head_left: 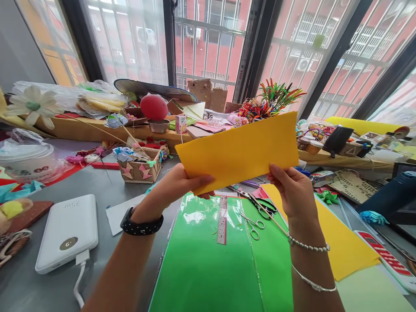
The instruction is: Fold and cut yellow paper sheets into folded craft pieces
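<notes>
A rectangular piece of yellow paper [240, 149] is held up in the air, tilted so its right end is higher. My left hand [183, 182] grips its lower left corner, thumb in front and fingers behind. At the lower right edge, my right hand [290, 186] pinches the same sheet between thumb and fingers. Below the hands lies a green sheet [208, 268] under clear plastic, with a patterned ruler [222, 221] on it. Small scissors [253, 224] and black-handled scissors [264, 206] rest beside the ruler, along with a thin wooden stick [271, 216].
More yellow paper [347, 242] lies on the right, near a red-and-white device [386, 260]. To the left are a white power bank [69, 232] with a cable and a cardboard box [141, 167] of paper flowers. Craft supplies and a red balloon [154, 107] crowd the windowsill.
</notes>
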Demonstrator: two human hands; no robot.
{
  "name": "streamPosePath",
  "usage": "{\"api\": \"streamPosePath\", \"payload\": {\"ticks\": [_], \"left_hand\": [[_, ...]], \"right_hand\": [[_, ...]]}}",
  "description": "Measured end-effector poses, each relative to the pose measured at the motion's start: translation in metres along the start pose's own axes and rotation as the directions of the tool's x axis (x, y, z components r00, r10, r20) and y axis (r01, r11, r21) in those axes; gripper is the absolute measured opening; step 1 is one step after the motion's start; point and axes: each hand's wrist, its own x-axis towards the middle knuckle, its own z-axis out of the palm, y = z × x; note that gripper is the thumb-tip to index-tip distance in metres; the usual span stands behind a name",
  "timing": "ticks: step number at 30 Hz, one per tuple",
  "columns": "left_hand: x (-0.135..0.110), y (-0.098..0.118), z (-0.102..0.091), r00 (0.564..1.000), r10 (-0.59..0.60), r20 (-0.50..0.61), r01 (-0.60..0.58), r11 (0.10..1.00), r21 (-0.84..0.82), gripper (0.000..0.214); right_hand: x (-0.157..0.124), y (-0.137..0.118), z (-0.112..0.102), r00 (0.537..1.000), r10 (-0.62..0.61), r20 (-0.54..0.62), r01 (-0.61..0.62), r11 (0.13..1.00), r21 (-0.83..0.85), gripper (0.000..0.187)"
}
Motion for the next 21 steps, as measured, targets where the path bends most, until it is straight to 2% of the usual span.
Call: {"api": "streamPosePath", "payload": {"ticks": [3, 6, 8, 10, 15, 18, 21], "left_hand": [[0.003, 0.000, -0.007, 0.988, 0.028, -0.150, -0.043, 0.995, -0.095, 0.015], [0.008, -0.002, -0.002, 0.956, 0.081, -0.282, -0.175, 0.930, -0.325, 0.018], [0.012, -0.005, 0.011, 0.955, 0.114, -0.275, -0.238, 0.846, -0.477, 0.020], [0.015, -0.010, 0.029, 0.958, 0.140, -0.249, -0.260, 0.789, -0.557, 0.016], [0.018, -0.025, 0.067, 0.945, 0.108, -0.308, -0.268, 0.796, -0.543, 0.011], [0.018, -0.029, 0.076, 0.920, 0.095, -0.381, -0.305, 0.784, -0.541, 0.010], [0.018, -0.028, 0.076, 0.909, 0.087, -0.408, -0.322, 0.767, -0.555, 0.012]], "right_hand": [[-0.001, 0.003, 0.006, 0.998, 0.057, 0.010, -0.057, 0.997, 0.046, 0.014], [-0.007, 0.010, 0.021, 0.996, 0.061, -0.058, -0.052, 0.988, 0.144, 0.015], [-0.014, 0.016, 0.031, 0.992, 0.074, -0.103, -0.050, 0.974, 0.219, 0.014], [-0.021, 0.021, 0.041, 0.990, 0.106, -0.096, -0.077, 0.961, 0.265, 0.013], [-0.036, 0.035, 0.055, 0.983, 0.159, 0.087, -0.176, 0.954, 0.242, 0.013], [-0.038, 0.038, 0.056, 0.982, 0.134, 0.134, -0.161, 0.964, 0.213, 0.013], [-0.031, 0.035, 0.050, 0.988, 0.113, 0.108, -0.134, 0.970, 0.204, 0.012]]}}
